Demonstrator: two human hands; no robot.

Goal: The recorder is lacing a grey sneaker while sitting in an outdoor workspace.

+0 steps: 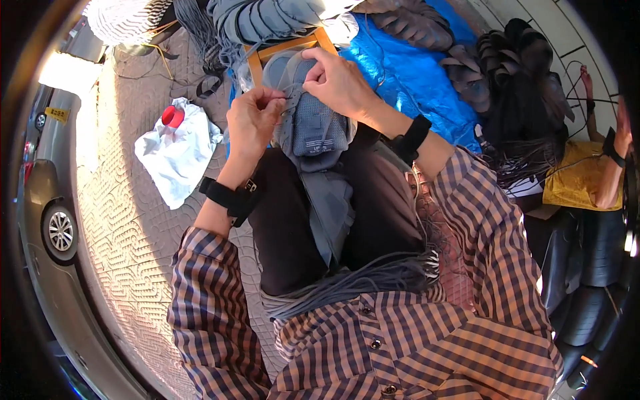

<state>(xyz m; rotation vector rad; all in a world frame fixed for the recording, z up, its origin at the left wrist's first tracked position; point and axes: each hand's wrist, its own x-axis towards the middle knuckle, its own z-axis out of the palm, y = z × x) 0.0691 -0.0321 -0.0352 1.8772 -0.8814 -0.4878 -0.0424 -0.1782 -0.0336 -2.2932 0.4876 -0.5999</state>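
We note the grey shoe [321, 123] between both hands, long axis running away from us, the left hand [252, 123] pinching a lace [293, 87] at its side, the right hand [343, 87] curled above, its hold unclear.

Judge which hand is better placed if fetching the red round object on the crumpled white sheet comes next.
Probably the left hand: it is nearer the red round object and on that side; the right hand is farther across, over the grey mesh shoe.
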